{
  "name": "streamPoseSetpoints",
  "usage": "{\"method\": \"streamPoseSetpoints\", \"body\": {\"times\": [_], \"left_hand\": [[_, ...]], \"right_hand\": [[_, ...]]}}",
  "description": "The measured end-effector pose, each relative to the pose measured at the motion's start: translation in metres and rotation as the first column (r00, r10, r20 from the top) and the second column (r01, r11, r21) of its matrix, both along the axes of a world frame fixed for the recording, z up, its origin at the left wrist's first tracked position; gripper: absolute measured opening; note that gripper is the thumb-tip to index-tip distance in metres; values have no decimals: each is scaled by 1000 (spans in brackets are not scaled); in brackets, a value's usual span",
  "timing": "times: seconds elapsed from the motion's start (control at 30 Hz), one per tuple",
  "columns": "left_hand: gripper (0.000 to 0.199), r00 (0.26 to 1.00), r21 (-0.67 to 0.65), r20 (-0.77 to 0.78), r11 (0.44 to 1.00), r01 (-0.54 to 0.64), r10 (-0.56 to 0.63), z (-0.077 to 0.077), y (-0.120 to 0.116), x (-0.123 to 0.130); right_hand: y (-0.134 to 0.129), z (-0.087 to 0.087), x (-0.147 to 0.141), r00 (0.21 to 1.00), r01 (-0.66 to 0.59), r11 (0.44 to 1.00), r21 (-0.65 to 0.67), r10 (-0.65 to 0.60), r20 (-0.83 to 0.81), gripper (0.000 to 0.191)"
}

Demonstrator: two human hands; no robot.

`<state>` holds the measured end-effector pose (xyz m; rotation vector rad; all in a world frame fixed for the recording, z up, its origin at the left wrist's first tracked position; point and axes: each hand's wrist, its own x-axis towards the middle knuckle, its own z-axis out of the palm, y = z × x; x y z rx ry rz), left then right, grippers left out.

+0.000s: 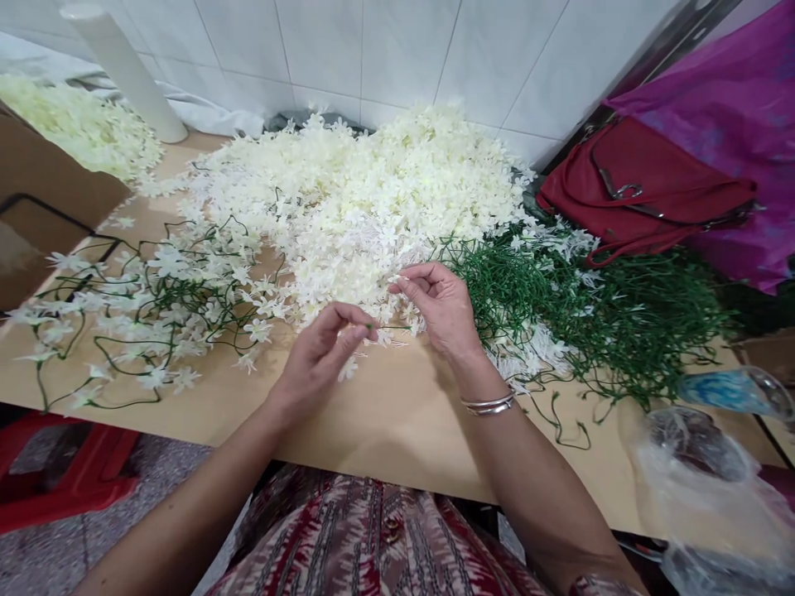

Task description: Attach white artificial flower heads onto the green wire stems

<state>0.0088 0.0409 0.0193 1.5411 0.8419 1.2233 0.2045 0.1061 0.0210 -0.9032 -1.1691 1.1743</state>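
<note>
White flower heap [385, 182], upper center, borders hands; green stems [515, 277] at right. Center: left hand [326, 352], fingers curled, pinches green stem [371, 327]; right hand [444, 310], wrist angled inward, pinches white piece [396, 280].

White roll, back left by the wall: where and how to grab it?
Probably mid-height on the white roll, hand wrapped round from the near right. It's a tall, slim cylinder standing on end; cream blossoms crowd its lower left and the tiled wall is behind.
</note>
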Motion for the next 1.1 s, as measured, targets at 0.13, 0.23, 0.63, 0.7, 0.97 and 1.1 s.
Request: {"method": "streamPoseSetpoints", "body": {"times": [0.13, 0.23, 0.63, 0.7, 0.97, 1.1], "left_hand": [[20, 961, -189, 215, 973, -134, 174, -15, 10, 6], [23, 960, -195, 181, 965, -177, 213, -20, 12, 7], [32, 973, -167, 108, 969, -184, 204, -12, 8, 8], [30, 973, -154, 85, 968, -199, 214, -14, 8, 8], [25, 966, -107, -116, 964, -243, 230, -20, 6, 5], [26, 974, -191, -59, 955, -226, 218, -22, 6, 7]], "right_hand": [[-5, 6, 0, 982, -179, 984, -16, 180, 62, 28], [-10, 10, -2, 956, -277, 960, -40, 279, 91, 28], [-17, 16, -6, 910, -370, 921, -126, 386, 149, 24], [-18, 17, -5, 897, -371, 918, -141, 393, 200, 18], [-21, 19, -2, 842, -312, 949, 48, 253, 477, 7], [-20, 13, -6, 834, -288, 956, 62, 218, 507, 9]]}}
